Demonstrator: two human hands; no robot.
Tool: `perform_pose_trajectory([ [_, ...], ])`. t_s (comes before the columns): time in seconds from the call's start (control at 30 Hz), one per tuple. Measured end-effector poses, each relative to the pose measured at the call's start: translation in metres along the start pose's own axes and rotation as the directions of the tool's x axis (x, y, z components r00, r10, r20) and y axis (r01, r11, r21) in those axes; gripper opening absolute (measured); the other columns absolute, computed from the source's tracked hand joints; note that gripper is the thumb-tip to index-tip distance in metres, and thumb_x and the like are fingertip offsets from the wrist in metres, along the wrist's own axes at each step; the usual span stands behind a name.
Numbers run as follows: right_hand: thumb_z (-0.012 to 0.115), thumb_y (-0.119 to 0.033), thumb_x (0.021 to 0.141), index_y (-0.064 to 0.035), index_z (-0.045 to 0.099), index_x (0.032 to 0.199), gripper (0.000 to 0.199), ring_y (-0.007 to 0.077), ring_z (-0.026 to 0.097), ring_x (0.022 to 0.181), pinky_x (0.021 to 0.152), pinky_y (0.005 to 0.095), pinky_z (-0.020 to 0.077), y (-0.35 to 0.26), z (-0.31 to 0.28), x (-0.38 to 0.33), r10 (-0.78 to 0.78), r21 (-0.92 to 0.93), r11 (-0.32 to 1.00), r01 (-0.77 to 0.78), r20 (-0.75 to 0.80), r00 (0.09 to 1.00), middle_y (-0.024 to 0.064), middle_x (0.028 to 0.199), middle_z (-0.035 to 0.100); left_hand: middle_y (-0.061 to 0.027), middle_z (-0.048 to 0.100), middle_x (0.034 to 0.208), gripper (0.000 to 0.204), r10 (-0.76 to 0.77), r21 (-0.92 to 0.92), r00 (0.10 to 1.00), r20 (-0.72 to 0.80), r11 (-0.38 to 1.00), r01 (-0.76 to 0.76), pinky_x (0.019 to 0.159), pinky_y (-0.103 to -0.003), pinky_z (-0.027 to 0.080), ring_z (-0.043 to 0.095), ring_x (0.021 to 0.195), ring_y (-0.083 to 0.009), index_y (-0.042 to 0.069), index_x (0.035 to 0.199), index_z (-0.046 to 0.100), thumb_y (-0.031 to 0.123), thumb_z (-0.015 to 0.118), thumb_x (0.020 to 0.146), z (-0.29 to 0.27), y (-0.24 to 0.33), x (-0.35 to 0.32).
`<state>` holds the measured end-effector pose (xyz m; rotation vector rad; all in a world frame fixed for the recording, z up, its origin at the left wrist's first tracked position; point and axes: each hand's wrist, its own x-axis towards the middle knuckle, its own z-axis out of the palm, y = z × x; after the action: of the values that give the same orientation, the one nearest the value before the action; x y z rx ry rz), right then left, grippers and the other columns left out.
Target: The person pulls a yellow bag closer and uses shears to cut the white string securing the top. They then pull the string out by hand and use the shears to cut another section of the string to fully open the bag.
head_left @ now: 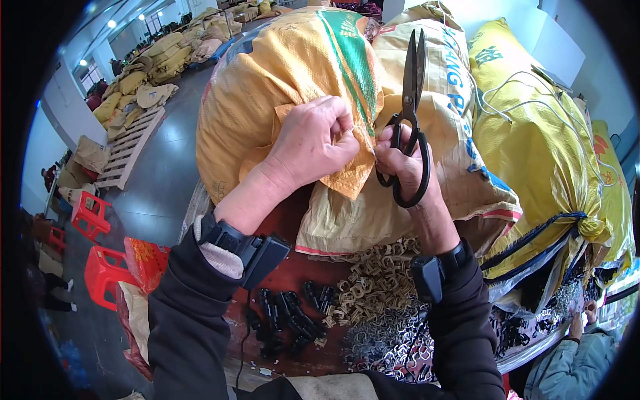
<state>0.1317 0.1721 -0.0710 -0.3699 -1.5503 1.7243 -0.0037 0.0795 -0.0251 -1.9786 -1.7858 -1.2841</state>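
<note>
A full orange woven sack [260, 87] with a green stripe stands in front of me, its gathered edge folded toward me. My left hand [313, 143] is closed on that edge, pinching the fabric near a corner. In my right hand [413, 167] is a pair of black-handled scissors [413, 80], its blades pointing up and nearly together. The thumb and fingertip of that hand also meet at the sack's edge; whether they pinch a thread there I cannot make out. Beneath both hands lies the flap of a beige woven sack [360, 220].
Loose tan pieces [377, 280], silver metal pieces [387, 340] and black parts [287, 317] lie on the red tabletop [313, 360]. Tied yellow sacks [533, 147] stand at right, near another person's sleeve [573, 367]. Red stools [103, 273] and a wooden pallet [130, 150] are on the left.
</note>
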Motion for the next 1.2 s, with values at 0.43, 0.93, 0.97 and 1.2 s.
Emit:
perform_pose_trajectory([
  [0.43, 0.058, -0.005, 0.069, -0.0039, 0.05, 0.081, 0.015, 0.0051, 0.038, 0.049, 0.045, 0.0193, 0.0301, -0.009, 0.013, -0.003, -0.001, 0.042, 0.999, 0.0, 0.018, 1.0, -0.0029, 0.061, 0.045, -0.0028, 0.041, 0.051, 0.008, -0.149, -0.333, 0.971, 0.186, 0.92, 0.205, 0.046, -0.024, 0.037, 0.043, 0.047, -0.01, 0.001, 0.063, 0.046, 0.006, 0.053, 0.062, -0.02, -0.007, 0.002],
  [0.93, 0.057, -0.005, 0.071, -0.0048, 0.049, 0.081, 0.013, 0.0044, 0.035, 0.046, 0.044, 0.0189, 0.0278, -0.002, 0.004, -0.003, 0.0, 0.122, 0.992, -0.005, 0.038, 0.999, -0.0047, 0.057, 0.041, -0.0052, 0.052, 0.078, 0.01, 0.403, 0.178, 0.915, 0.005, 0.9, -0.397, 0.052, -0.026, 0.043, 0.047, 0.049, -0.014, 0.004, 0.079, 0.056, 0.007, 0.059, 0.07, -0.001, 0.003, 0.006],
  [0.97, 0.057, -0.005, 0.071, -0.0048, 0.049, 0.081, 0.013, 0.0044, 0.035, 0.046, 0.044, 0.019, 0.0278, 0.0, 0.003, -0.003, 0.003, 0.124, 0.992, -0.007, 0.032, 0.999, -0.0047, 0.057, 0.041, -0.0044, 0.052, 0.076, 0.008, 0.42, 0.158, 0.907, -0.017, 0.897, -0.412, 0.051, -0.024, 0.042, 0.047, 0.049, -0.0125, 0.004, 0.079, 0.055, 0.007, 0.058, 0.072, 0.001, 0.003, 0.008],
  [1.2, 0.058, -0.004, 0.07, -0.0049, 0.049, 0.081, 0.014, 0.0046, 0.034, 0.045, 0.043, 0.0193, 0.0281, 0.001, 0.001, 0.0, -0.004, 0.141, 0.99, -0.001, 0.036, 0.999, -0.0043, 0.058, 0.042, 0.002, 0.047, 0.065, 0.012, -0.235, -0.637, 0.946, 0.223, 0.699, 0.324, 0.046, -0.017, 0.034, 0.042, 0.051, -0.0046, 0.005, 0.077, 0.051, 0.015, 0.05, 0.084, -0.004, 0.008, 0.006],
])
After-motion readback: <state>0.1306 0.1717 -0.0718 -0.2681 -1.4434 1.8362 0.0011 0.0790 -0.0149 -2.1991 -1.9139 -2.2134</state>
